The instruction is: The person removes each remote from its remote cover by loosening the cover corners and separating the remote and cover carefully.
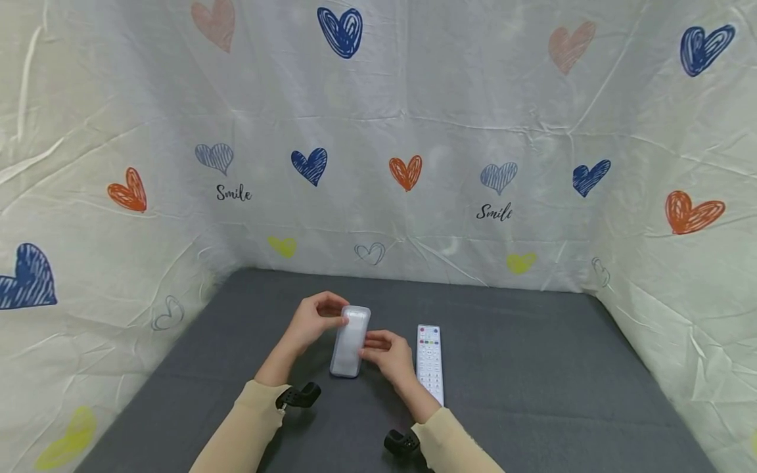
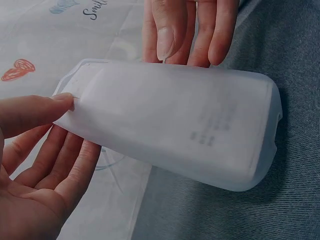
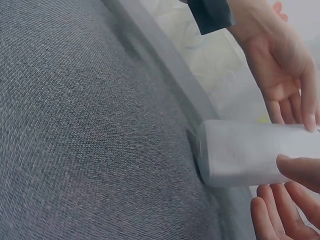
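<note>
left hand (image 1: 315, 320) pinches translucent cover (image 1: 353, 336) by one end; right hand (image 1: 392, 358) at its side edge, grip cannot be told; white remote control (image 1: 429, 358) lies on bench (image 1: 532, 368).

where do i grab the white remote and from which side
Probably pinch the remote from above by its long edges near the middle: it lies flat, button side up, slim, and the right forearm crowds its near end.

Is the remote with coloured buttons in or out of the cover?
Out: the remote lies on the dark table, apart from the translucent cover.
</note>
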